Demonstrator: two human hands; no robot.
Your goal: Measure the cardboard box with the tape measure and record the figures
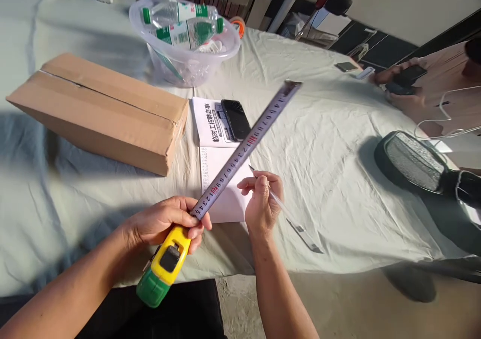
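Up and to the left of the left hand (165, 224), well apart from it, a long brown cardboard box (101, 111) sealed with tape lies flat on the pale cloth-covered table (330, 179). That hand is closed around the top of a yellow and green tape measure (165, 266), thumb and fingers pinching the case where the tape leaves it; the case hangs over the near table edge. From this grip the marked steel blade (248, 143) runs stiffly up and to the right, above the table.

Far beyond the left hand stands a clear round plastic bowl (184, 63) holding green-labelled plastic bottles (180, 31). Between the two hands, under the blade, a white printed paper sheet (218, 179) lies on the cloth, with a black smartphone (236, 119) resting on its far end.

Just right of the blade, the right hand (261, 204) hovers over the sheet's near right corner, fingers curled together around a clear plastic pen (281, 206) whose tip points up towards the blade.

Well to the right of that hand, a black oval object with a grey mesh face (413, 161) sits on the cloth. Beyond it, a co-worker's hand (402, 86) grips a dark phone (408, 76).
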